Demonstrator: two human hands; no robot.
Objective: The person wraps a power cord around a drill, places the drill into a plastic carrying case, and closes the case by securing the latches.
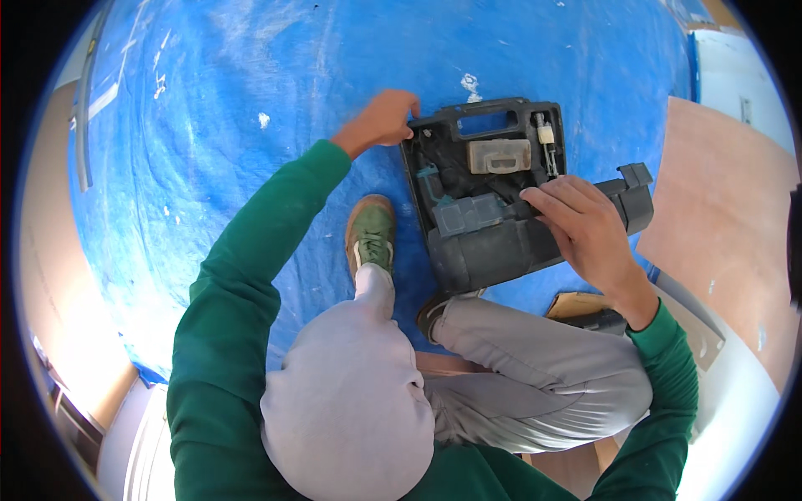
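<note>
An open black plastic tool case (489,108) lies on a blue sheet in front of me, its carry handle at the far side. At its far left corner is my left hand (388,118), slightly blurred, with fingers curled against the rim. My right hand (585,225) reaches over the case's right side, fingers bent around a dark part whose kind I cannot make out. Inside the case sit a small box with a clear lid (499,156), a grey-teal block like a battery pack (468,215) and a cream-and-metal piece (546,138). A long black section (635,200) sticks out past my right hand.
The blue sheet (292,75) covers the floor, with white paint specks. My green shoe (373,234) stands left of the case. Brown board (718,209) lies at the right. A dark object (593,321) lies beside my right knee.
</note>
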